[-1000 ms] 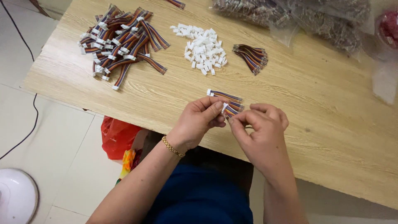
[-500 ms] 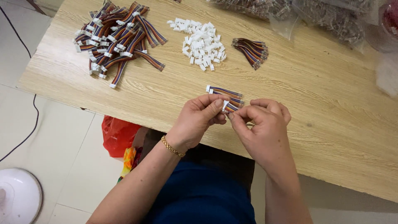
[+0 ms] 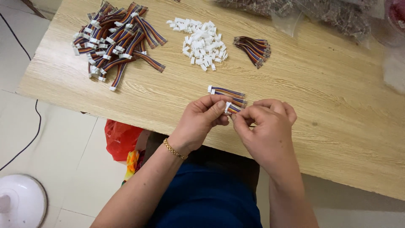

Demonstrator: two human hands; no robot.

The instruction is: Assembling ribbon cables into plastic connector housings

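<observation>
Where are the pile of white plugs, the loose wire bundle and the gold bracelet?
Pile of white plugs (image 3: 201, 45), head view, middle of the heap.
Loose wire bundle (image 3: 253, 47), head view, mid-length of the wires.
Gold bracelet (image 3: 174, 150), head view, chain on the left wrist.

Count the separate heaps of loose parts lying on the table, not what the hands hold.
3: finished cables pile far left, white connectors heap centre, bare wire bundle right of it. Bagged stock may hide more.

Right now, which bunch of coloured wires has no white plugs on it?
The small wire bundle right of the white connector pile; its ends look bare.
</observation>
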